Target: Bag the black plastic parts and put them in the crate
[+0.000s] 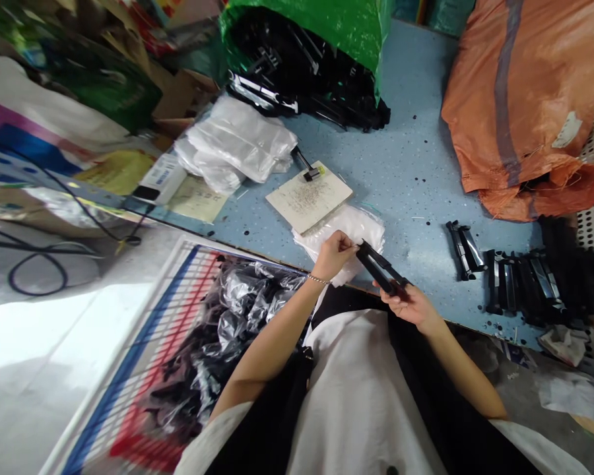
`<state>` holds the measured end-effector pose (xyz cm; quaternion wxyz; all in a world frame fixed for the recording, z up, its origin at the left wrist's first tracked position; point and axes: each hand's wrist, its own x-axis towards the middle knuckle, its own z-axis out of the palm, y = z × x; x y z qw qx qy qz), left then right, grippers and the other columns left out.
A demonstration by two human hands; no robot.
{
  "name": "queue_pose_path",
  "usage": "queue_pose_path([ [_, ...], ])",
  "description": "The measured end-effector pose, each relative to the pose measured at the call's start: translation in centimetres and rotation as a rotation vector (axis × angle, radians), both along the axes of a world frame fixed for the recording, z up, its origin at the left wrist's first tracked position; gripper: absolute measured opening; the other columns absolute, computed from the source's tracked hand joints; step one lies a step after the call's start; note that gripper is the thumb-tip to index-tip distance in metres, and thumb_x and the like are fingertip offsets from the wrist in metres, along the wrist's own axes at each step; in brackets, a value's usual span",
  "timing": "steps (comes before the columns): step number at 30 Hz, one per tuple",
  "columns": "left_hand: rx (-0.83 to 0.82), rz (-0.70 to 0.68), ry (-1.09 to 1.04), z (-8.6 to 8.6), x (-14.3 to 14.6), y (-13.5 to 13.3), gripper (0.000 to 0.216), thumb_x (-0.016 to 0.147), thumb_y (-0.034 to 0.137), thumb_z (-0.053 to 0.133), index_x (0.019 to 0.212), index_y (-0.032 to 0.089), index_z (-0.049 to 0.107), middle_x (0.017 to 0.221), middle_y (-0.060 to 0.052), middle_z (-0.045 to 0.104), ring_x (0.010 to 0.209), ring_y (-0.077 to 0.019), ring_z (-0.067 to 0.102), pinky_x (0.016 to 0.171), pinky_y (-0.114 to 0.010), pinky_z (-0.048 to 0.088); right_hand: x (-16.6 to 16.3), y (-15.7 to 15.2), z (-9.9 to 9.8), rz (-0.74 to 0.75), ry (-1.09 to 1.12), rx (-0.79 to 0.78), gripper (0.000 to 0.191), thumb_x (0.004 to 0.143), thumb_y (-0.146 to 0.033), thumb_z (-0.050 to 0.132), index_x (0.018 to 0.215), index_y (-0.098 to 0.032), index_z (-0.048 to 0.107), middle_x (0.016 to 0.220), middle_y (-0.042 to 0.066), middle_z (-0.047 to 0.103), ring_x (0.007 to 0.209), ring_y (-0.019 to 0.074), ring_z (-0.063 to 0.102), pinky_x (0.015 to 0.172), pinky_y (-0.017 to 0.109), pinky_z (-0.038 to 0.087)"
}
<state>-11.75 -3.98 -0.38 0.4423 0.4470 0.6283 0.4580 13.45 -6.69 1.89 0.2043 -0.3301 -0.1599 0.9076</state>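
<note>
Head view: right hand (406,305) grips the lower end of a long, narrow black plastic part (376,269), held tilted between the hands; left hand (334,255) has thumb and fingertips pressed together at its upper end, can't tell what's pinched. Clear plastic bags (369,223) just beyond left hand, cream rectangular board (301,201) past those. Glossy black strip-shaped parts (468,251) on blue speckled table (420,178), right of right hand.

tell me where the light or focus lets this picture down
Head view, left side: the floor is washed out by bright light; head view, middle: pale glare on the blue tabletop beside the black part; head view, upper left: the dark green plastic looks soft and smeared.
</note>
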Motion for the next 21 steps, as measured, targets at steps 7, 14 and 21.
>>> queue_pose_path([
  [7,0.034,-0.074,0.169,1.3,-1.2,-0.5,0.016,0.08,0.024,0.063,0.09,0.018,0.074,0.09,-0.005,0.076,0.08,-0.0179,0.069,0.078,-0.031,0.055,1.0,-0.3,0.7,-0.076,0.006,0.007,0.028,0.074,-0.031,0.075,0.096,-0.019,0.064,0.075,0.003,0.061,0.056,0.0085,0.044,0.035,0.013,0.033],
  [14,0.105,-0.084,0.347,-0.5,0.2,0.6,0.029,0.078,0.006,0.053,0.097,0.016,0.073,0.098,-0.008,0.076,0.093,-0.0216,0.071,0.09,-0.038,0.057,-1.1,0.0,-0.9,0.005,0.163,-0.158,0.042,0.077,-0.033,0.072,0.112,-0.013,0.062,0.073,-0.001,0.053,0.054,0.0057,0.036,0.033,0.007,0.031],
  [21,0.366,-0.124,0.768,1.5,-2.0,-1.4,0.053,0.083,0.0,0.041,0.13,0.012,0.061,0.135,-0.015,0.063,0.125,-0.0242,0.061,0.109,-0.04,0.05,0.3,-0.8,-0.8,-0.153,0.076,-0.118,0.032,0.077,-0.026,0.074,0.105,-0.018,0.063,0.104,0.009,0.066,0.066,0.0086,0.052,0.041,0.013,0.044],
])
